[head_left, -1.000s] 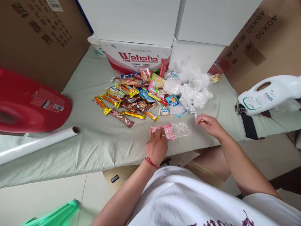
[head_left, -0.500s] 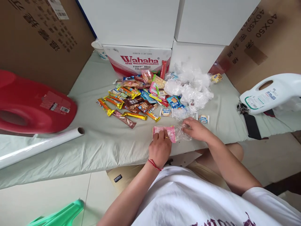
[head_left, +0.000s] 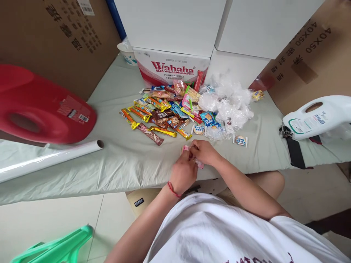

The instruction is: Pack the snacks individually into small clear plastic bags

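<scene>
At the front of the cloth-covered bench, a pink snack packet (head_left: 201, 165) lies mostly hidden under my hands. My left hand (head_left: 184, 171) grips it from the near left side, with a red cord round the wrist. From the right, my right hand (head_left: 207, 151) pinches clear plastic film against the packet, its fingertips meeting those of my left hand. A small white biscuit packet (head_left: 197, 129) lies just beyond, and another biscuit packet (head_left: 240, 140) sits to the right. Behind them spreads a pile of wrapped snacks (head_left: 164, 118) beside crumpled clear plastic bags (head_left: 233, 100).
A Wahaha carton (head_left: 172, 67) stands behind the pile under white boxes. To the left are a red jug (head_left: 49, 109), a white roll (head_left: 52, 159) and a paper cup (head_left: 127, 54). On the right lie a white detergent bottle (head_left: 318, 117) and a black phone-like object (head_left: 296, 153).
My right hand has moved left, bringing the clear film over the pink packet. Both hands are now together. The view has shifted slightly, so the scene sits further right.
</scene>
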